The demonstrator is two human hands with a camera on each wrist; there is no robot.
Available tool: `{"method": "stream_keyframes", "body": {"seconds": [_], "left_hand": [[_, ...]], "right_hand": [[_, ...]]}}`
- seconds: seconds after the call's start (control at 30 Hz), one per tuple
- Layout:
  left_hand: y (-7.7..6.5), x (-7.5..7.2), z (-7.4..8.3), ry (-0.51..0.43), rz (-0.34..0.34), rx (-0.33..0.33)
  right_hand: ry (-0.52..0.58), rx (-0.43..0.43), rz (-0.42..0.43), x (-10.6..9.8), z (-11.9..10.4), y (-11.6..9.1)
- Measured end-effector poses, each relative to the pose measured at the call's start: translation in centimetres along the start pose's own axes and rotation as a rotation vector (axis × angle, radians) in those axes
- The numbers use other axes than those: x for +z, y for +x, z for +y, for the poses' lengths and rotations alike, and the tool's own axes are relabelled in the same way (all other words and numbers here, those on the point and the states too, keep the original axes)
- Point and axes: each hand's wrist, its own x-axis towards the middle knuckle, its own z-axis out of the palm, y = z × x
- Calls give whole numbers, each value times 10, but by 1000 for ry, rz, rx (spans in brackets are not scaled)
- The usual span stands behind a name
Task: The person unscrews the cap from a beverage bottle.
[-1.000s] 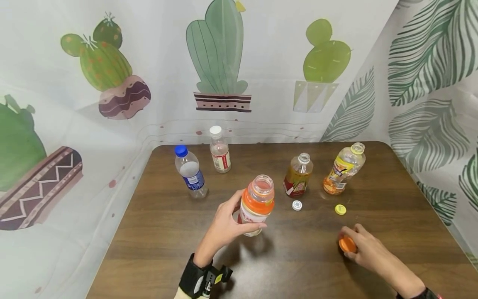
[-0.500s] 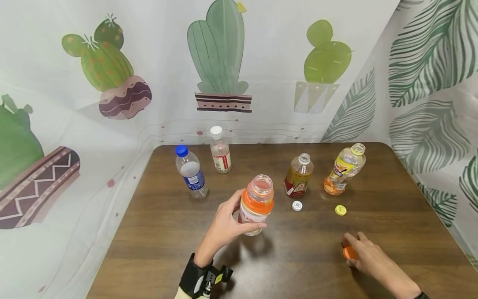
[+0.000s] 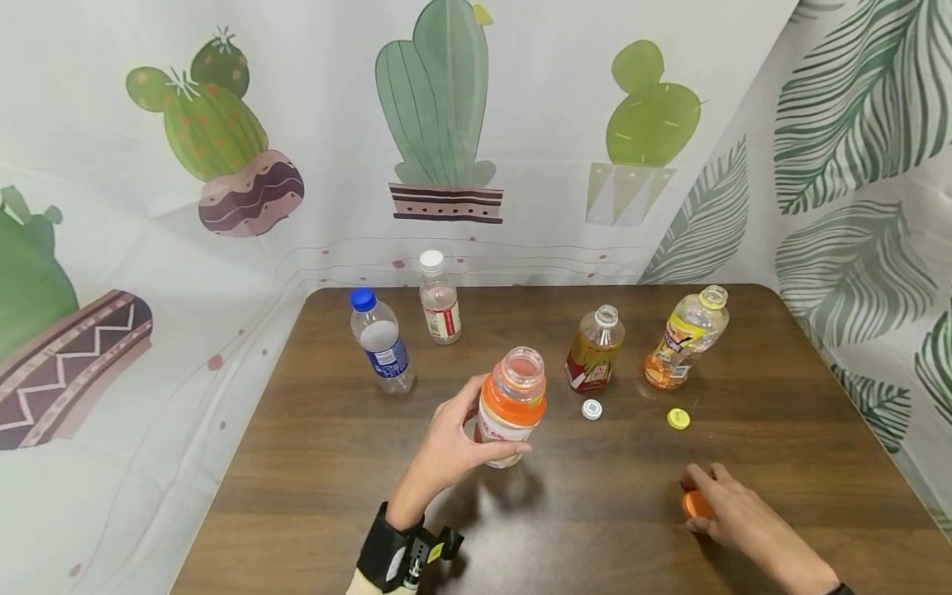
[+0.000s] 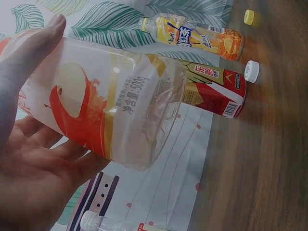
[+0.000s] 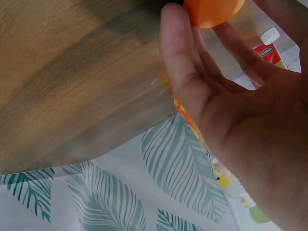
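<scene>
In the head view, my left hand (image 3: 454, 438) grips a clear plastic bottle (image 3: 507, 413) with an orange and white label round its body. The bottle's mouth is uncapped and it tilts slightly; the left wrist view shows an apple picture on its label (image 4: 72, 91), with its base apart from the table. Low at the right, my right hand (image 3: 732, 508) pinches an orange bottle cap (image 3: 697, 504) between thumb and fingers, close to the tabletop. Whether the cap touches the wood I cannot tell. Part of it lies outside the right wrist view.
A blue-capped bottle (image 3: 383, 347) and a white-capped bottle (image 3: 440, 306) stand back left. Two uncapped bottles, one red-labelled (image 3: 595, 351) and one yellow-labelled (image 3: 680, 343), stand back right. Before them lie a white cap (image 3: 592, 409) and a yellow cap (image 3: 678, 418).
My right hand has shifted slightly right and toward me with the orange cap, then stayed nearly still. The left hand and its bottle have hardly moved.
</scene>
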Motion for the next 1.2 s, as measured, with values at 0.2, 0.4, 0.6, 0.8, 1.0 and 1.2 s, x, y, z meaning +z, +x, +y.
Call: {"method": "stream_keyframes", "body": {"seconds": [0.2, 0.4, 0.6, 0.8, 1.0, 1.2], "left_hand": [[0, -2, 1, 8, 11, 19], [1, -2, 2, 13, 2, 33], [1, 4, 3, -17, -41, 27], [2, 9, 9, -34, -63, 55], [2, 11, 11, -20, -73, 92], [3, 13, 11, -40, -90, 111]], "right_hand": [[-2, 0, 98, -24, -16, 6], [26, -172, 351, -51, -52, 21], [144, -370, 453, -45, -95, 36], [297, -367, 358, -30, -126, 48], [378, -400, 351, -30, -144, 56], [412, -427, 405, -30, -156, 62]]}}
